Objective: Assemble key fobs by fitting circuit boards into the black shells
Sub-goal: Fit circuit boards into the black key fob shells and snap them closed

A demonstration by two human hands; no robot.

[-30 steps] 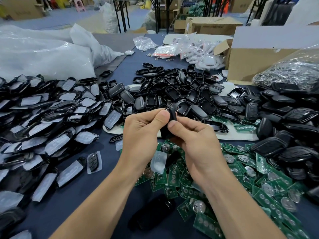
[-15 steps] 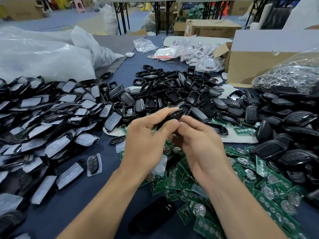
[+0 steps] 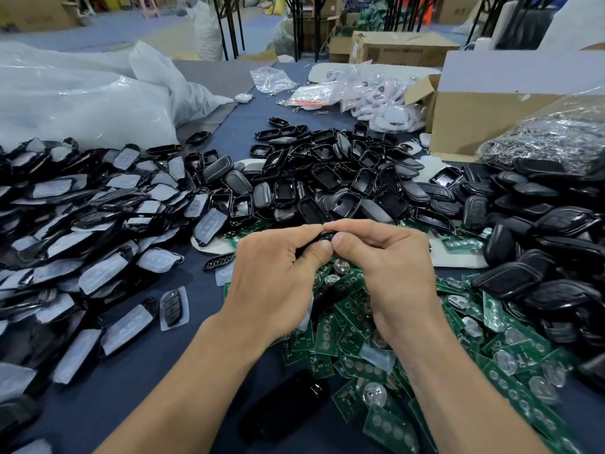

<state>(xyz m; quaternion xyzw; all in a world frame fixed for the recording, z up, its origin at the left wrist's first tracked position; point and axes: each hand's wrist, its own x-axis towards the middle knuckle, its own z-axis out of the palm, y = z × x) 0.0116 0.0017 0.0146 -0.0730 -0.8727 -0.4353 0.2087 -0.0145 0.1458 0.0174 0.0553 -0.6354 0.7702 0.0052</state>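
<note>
A black shell (image 3: 322, 239), mostly hidden and perhaps already closed, sat pinched between the left hand (image 3: 273, 283) and right hand (image 3: 386, 273) at mid-scene. Green circuit boards (image 3: 353, 322) lay beneath, empty shells (image 3: 327, 178) heaped farther off.

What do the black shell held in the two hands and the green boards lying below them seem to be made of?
Black shell: probably moulded plastic with a glossy finish; its visible edge catches light. Green boards: apparently circuit-board laminate with a green coating, some carrying shiny round metal discs, likely battery contacts.
</note>
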